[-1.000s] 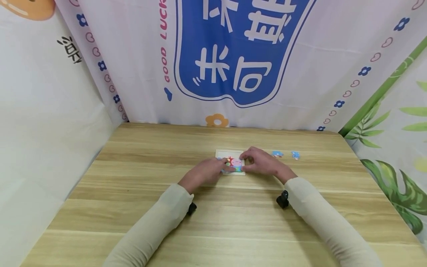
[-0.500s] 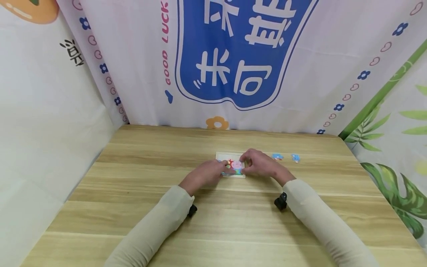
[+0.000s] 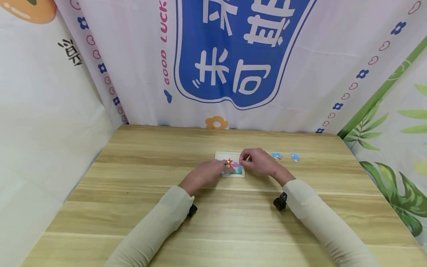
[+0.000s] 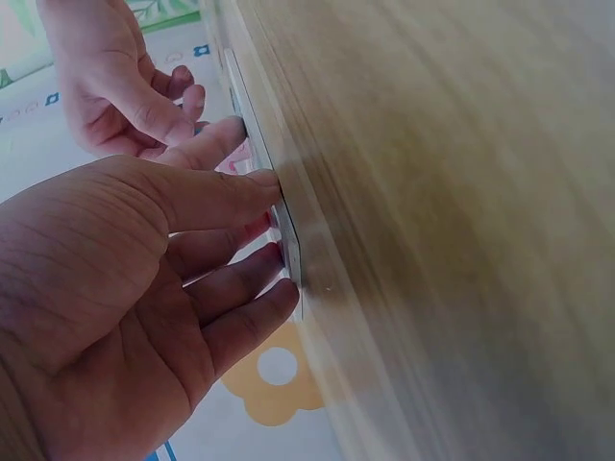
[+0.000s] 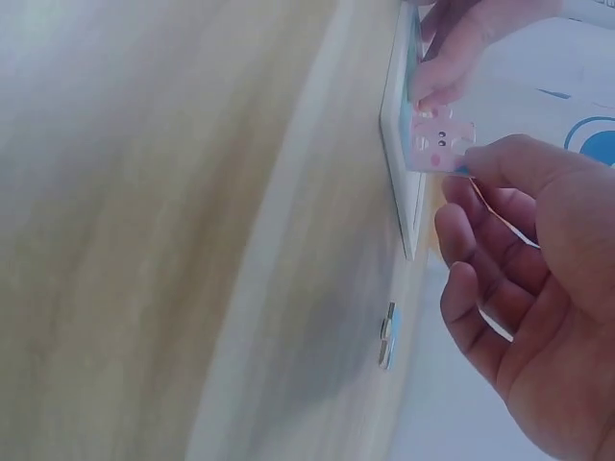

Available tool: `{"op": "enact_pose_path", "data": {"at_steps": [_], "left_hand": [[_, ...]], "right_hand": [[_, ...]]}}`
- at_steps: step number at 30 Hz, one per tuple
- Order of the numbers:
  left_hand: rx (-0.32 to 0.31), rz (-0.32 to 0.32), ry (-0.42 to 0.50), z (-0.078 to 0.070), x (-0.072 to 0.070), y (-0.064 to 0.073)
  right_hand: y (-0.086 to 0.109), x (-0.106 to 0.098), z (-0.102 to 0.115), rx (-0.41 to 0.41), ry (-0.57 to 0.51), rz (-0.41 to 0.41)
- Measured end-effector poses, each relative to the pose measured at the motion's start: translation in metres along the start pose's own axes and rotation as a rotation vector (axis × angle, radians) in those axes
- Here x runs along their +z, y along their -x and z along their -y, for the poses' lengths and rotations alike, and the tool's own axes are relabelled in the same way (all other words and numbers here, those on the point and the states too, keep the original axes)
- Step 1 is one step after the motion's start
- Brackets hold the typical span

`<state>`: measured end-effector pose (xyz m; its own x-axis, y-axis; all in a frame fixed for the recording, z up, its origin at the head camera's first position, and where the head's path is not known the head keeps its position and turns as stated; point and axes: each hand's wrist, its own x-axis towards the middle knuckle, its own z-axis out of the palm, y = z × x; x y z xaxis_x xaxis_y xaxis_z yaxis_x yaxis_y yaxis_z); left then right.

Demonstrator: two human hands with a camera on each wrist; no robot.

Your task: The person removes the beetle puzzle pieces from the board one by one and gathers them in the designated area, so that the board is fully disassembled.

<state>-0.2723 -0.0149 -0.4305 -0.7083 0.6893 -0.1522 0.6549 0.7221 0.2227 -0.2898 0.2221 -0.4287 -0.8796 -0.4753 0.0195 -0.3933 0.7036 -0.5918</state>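
A small white-framed jigsaw puzzle tray [image 3: 242, 175] lies toward the back of the table, with colourful pieces in its near part. My left hand [image 3: 205, 172] rests on its left and near side; in the left wrist view the fingertips [image 4: 274, 259] press along the tray's edge. At the tray's right end my right hand [image 3: 261, 161] pinches a puzzle piece [image 5: 437, 144] bearing a pink pig face. That piece stands tilted up over the tray in the right wrist view, thumb at its corner, the other fingers loosely curled.
Two blue loose puzzle pieces, one nearer [image 3: 277, 155] and one farther right [image 3: 295, 157], lie to the right of the tray. Behind the wooden table [image 3: 213, 222] hangs a printed curtain [image 3: 143, 66].
The pig-face piece has gone from lying flat in the tray to tilted up between my right thumb and finger. My left hand stays in place.
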Motion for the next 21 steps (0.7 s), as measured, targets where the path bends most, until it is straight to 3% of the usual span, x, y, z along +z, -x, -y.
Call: {"op": "enact_pose_path", "data": {"at_steps": [21], "left_hand": [[0.019,0.005,-0.031,-0.0010,-0.0009,0.0006]], "right_hand": [[-0.0036,0.0057,-0.0026,-0.028,0.060,-0.076]]}}
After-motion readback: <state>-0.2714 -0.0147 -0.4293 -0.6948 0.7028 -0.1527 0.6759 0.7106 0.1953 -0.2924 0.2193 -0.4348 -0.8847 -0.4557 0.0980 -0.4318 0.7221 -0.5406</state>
